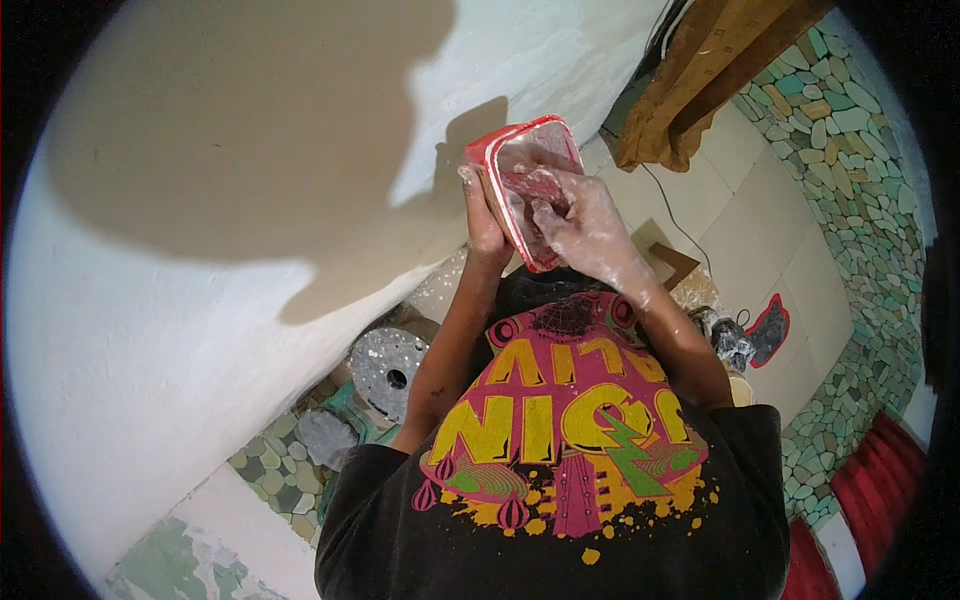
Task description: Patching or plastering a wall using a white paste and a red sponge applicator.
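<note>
Held up in front of my chest is a red rectangular plastic container (495, 150), tilted, its rim and inside smeared with white paste. My left hand (484, 215) supports it from the left, fingers along its outer wall. Inside the container, my right hand (588, 228) is closed around a reddish tool (535, 186) coated in white; its exact kind is hard to make out, as the fingers cover part of it. White residue covers much of my right hand and wrist.
A pale wall (200, 330) rises close on the left. Brown cloth-like material (690, 80) hangs at the upper right. Around me lie a speckled grey disc (385, 365), a dark red-edged piece (770, 330), a black cable (685, 230) and red steps (875, 470).
</note>
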A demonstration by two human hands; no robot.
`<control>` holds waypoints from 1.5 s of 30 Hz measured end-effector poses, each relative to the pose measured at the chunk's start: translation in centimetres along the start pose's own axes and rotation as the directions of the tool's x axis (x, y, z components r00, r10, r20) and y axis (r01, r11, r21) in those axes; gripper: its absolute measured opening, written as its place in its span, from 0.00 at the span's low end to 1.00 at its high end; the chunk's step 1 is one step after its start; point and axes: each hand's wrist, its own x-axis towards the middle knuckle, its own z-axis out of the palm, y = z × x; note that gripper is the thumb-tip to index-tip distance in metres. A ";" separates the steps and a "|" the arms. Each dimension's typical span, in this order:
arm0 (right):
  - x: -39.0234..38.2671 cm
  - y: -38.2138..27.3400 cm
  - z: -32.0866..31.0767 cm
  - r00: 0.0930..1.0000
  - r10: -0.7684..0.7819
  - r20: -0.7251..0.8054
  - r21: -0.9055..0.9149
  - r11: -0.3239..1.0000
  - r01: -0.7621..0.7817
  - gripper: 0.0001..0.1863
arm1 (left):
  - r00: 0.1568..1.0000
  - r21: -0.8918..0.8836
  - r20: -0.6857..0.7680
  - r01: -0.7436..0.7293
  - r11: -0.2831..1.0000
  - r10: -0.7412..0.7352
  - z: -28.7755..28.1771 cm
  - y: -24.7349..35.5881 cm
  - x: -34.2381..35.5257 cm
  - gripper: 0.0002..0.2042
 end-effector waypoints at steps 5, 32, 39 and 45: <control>0.0 0.4 -5.5 0.956 0.263 0.131 0.460 0.838 -0.293 0.18 | 0.990 0.071 -0.108 0.100 0.992 -0.092 1.3 0.2 -0.3 0.40; 6.8 -16.3 -23.7 0.564 -0.086 -0.821 0.276 0.805 0.525 0.20 | 0.891 -0.414 -0.151 0.336 0.846 -0.428 12.1 0.5 -9.3 0.35; 11.5 -22.8 -29.1 0.233 -0.859 -0.457 -0.736 0.512 0.443 0.30 | 0.934 -0.252 -0.155 0.278 0.927 -0.322 20.3 4.3 -11.8 0.30; 12.0 -22.0 -28.4 0.402 -0.844 -0.354 -0.840 0.476 0.260 0.32 | 0.968 -0.123 -0.080 0.226 0.966 -0.236 24.8 6.5 -12.2 0.28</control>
